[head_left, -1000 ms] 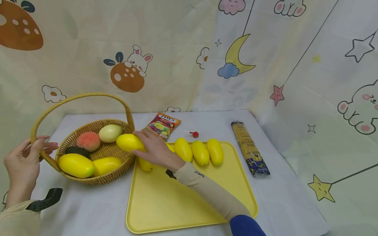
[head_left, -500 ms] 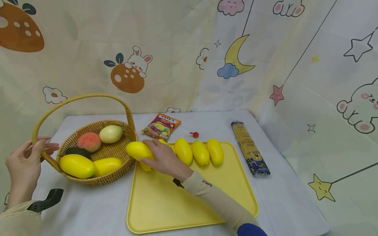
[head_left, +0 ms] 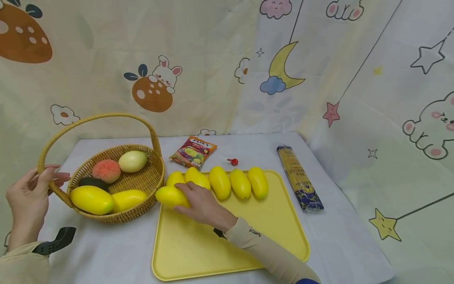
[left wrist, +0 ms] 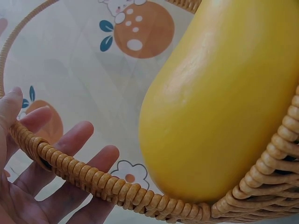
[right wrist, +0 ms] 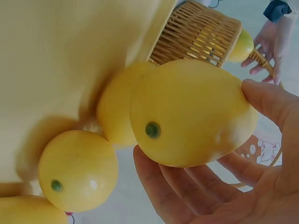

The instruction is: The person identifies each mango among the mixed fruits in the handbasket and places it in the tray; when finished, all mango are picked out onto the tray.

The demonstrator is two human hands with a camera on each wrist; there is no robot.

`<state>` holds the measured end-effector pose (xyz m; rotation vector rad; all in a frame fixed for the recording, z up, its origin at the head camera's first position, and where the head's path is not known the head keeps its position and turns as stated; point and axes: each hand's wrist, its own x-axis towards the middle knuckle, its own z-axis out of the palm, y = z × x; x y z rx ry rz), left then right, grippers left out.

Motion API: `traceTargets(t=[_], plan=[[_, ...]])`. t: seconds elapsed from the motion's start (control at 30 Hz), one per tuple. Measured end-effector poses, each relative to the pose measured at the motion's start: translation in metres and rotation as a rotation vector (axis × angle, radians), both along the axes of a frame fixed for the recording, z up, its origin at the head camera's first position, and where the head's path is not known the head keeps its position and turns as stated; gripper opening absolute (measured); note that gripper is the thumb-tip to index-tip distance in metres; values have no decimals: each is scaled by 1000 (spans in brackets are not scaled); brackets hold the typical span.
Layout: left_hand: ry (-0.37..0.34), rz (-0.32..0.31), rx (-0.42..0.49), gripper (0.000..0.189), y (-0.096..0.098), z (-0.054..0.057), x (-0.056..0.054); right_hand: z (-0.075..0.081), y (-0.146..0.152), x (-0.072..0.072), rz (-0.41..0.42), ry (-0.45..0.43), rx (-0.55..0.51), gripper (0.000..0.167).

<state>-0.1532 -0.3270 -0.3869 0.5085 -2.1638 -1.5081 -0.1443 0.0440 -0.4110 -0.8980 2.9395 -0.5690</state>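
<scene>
In the head view my right hand (head_left: 205, 205) grips a yellow mango (head_left: 169, 196) over the left side of the yellow tray (head_left: 220, 240). The right wrist view shows the thumb on one side of this mango (right wrist: 191, 109) and the fingers on the other, its green stem spot exposed. Several more mangoes (head_left: 220, 182) stand in a row along the tray's back edge. My left hand (head_left: 30, 199) holds the wicker basket (head_left: 124, 215) at the foot of its handle (left wrist: 60, 158), thumb and fingers around it. Two mangoes (head_left: 92, 200) lie inside the basket's front.
Also in the basket are a peach (head_left: 106, 171), a pale green round fruit (head_left: 133, 161) and a dark item (head_left: 93, 183), partly hidden. Behind the tray lie a Fox's candy bag (head_left: 194, 152) and a red lollipop (head_left: 233, 161). A spaghetti pack (head_left: 299, 179) lies right of the tray.
My right hand has carried the mango from over the basket's right rim rightward and toward me, over the tray. The left hand stays at the basket handle.
</scene>
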Motion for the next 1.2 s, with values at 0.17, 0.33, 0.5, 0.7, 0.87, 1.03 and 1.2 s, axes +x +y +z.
traceTargets(t=[0.17,0.33,0.5,0.7,0.87,1.03,1.2], plan=[[-13,4,7,36,-1,-2,1,-5,1,6,7,17,44,59],[-31,25,22,37,-3,-3,1,-7,2,10,46,84,96,57],[-31,29,28,37,-3,-4,1,-11,2,14,93,139,118,52],[-23,26,23,36,-2,-4,2,-17,2,17,165,202,128,49],[-17,25,22,36,-2,-3,1,-20,2,19,228,186,169,50],[2,9,25,36,-3,-2,0,-21,3,21,307,199,204,49],[2,9,23,36,-1,-1,-1,-22,3,21,329,215,221,49]])
